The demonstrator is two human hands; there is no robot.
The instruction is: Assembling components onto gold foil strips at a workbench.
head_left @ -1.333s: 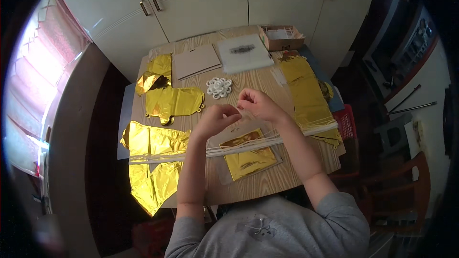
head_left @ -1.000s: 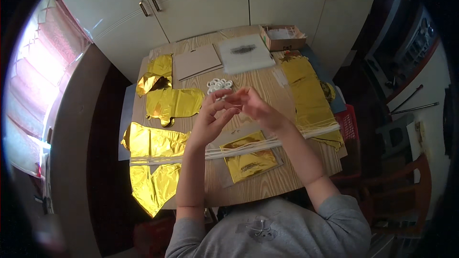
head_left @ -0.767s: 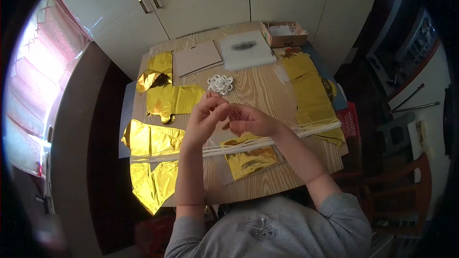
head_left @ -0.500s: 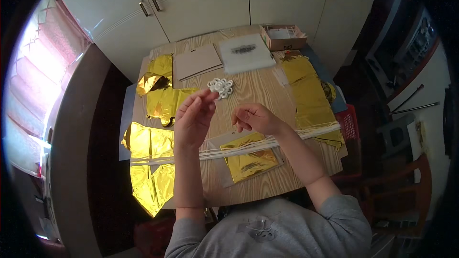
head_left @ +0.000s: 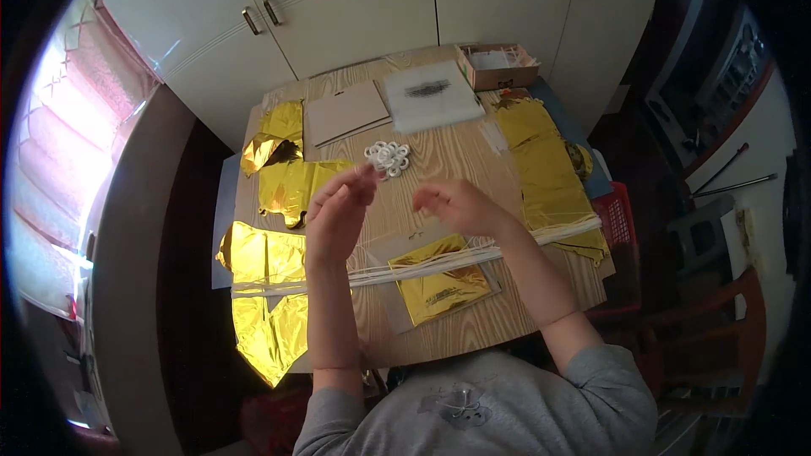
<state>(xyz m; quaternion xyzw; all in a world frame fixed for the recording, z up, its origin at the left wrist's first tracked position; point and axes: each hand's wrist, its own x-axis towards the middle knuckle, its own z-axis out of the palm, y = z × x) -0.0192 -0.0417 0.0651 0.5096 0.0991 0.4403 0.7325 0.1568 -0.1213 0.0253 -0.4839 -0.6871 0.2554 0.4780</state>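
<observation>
Above the table's middle my left hand (head_left: 336, 213) is raised, its thumb and fingertips drawn together in a pinch; whatever they hold is too small to make out. To its right my right hand (head_left: 459, 206) hovers with curled fingers pointing left, somewhat blurred, and I cannot make out anything in them. A gap separates the two hands. Just past my left fingertips lies a small pile of white rings (head_left: 388, 157). Below both hands a bundle of thin white cords (head_left: 380, 274) stretches across the table, over a folded gold foil sheet (head_left: 441, 280).
Gold foil pieces lie along the left (head_left: 269, 249) and a long foil piece (head_left: 545, 160) on the right. Toward the back are a beige board (head_left: 347, 112), a whitish translucent sheet (head_left: 431, 105) and an open box (head_left: 498, 76). A red basket (head_left: 615, 219) stands beyond the right edge.
My left hand has turned slightly and lowered a little. The fingers of my right hand have shifted and now point more to the left. The rings and foil stay put.
</observation>
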